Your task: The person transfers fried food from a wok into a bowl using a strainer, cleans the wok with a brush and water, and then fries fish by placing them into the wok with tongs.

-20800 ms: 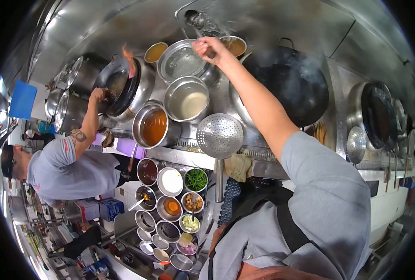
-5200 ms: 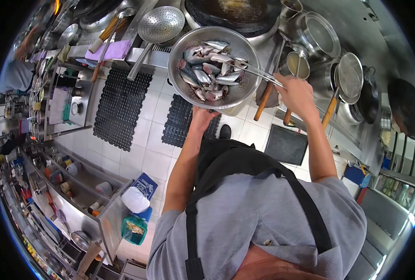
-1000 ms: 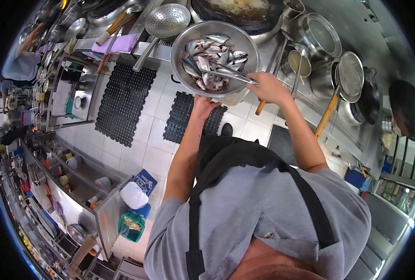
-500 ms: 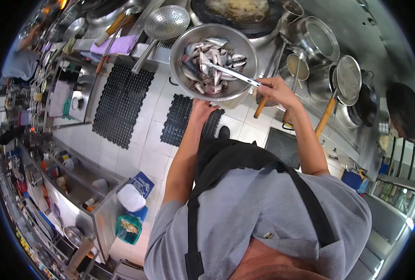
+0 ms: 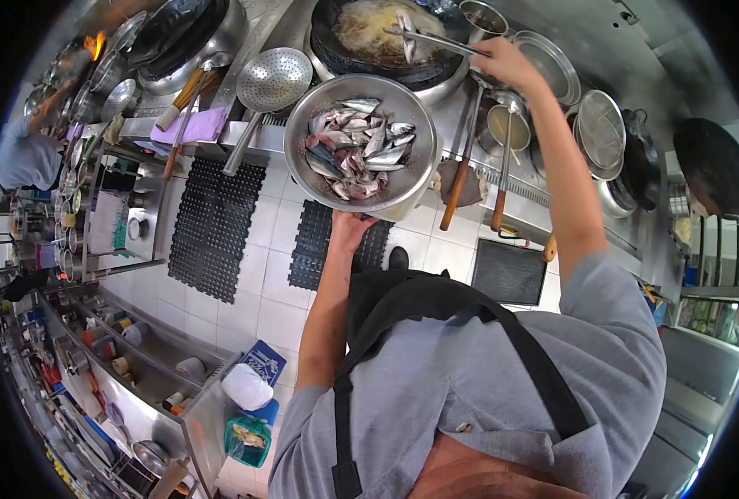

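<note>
My left hand (image 5: 350, 230) grips the near rim of a steel bowl (image 5: 426, 170), its fingers partly hidden below. Cut pieces of silvery fish (image 5: 361, 150) fill the bottom of that bowl. With my right hand (image 5: 505, 65) I hold metal tongs (image 5: 440, 40), closed on a piece of fish (image 5: 407, 37). This piece hangs above the bubbling oil in a black wok (image 5: 336, 46) at the top. The bowl is held just in front of the wok.
A perforated skimmer (image 5: 274, 79) lies left of the bowl. Right of it are wooden-handled ladles (image 5: 500, 175), strainers (image 5: 600, 133) and pots. Black rubber mats (image 5: 216, 229) lie on the tiled floor. Another person (image 5: 29, 154) stands at the far left, near a flame (image 5: 95, 45).
My right hand has moved up from the bowl to over the wok, carrying a piece of fish in the tongs. The bowl sits slightly lower and further left in view.
</note>
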Tool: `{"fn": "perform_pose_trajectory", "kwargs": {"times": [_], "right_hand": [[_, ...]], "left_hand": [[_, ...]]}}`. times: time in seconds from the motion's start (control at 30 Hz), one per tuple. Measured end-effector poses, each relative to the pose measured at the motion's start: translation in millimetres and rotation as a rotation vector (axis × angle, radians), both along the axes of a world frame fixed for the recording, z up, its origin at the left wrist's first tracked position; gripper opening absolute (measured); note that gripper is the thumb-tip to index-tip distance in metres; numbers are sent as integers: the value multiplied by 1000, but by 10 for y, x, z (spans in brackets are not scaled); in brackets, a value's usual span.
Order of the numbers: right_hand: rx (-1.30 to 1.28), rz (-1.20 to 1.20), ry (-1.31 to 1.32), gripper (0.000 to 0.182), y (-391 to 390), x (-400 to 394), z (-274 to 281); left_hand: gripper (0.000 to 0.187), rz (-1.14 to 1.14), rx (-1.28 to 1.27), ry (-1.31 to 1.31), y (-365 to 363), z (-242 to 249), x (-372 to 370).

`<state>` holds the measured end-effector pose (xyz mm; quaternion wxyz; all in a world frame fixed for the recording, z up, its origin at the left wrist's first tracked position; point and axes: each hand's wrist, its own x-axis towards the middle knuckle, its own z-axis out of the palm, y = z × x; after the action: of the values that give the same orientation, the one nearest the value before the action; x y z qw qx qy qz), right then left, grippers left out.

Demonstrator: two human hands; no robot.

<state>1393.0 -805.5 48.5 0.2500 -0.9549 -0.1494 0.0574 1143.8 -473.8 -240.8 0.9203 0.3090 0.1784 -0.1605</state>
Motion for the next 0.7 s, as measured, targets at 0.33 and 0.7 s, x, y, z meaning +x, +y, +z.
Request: {"fn": "perform_pose_trajectory", "kwargs": {"times": [0.33,0.7], "right_hand": [[-306,-184,-244,42,332,449,-608],[-614,224,-74,41,1038,-1601,-544]], "left_hand": [[52,0,-19,-27,12,-94,-4],[50,24,-50,-21,17,-215,-10]]}}
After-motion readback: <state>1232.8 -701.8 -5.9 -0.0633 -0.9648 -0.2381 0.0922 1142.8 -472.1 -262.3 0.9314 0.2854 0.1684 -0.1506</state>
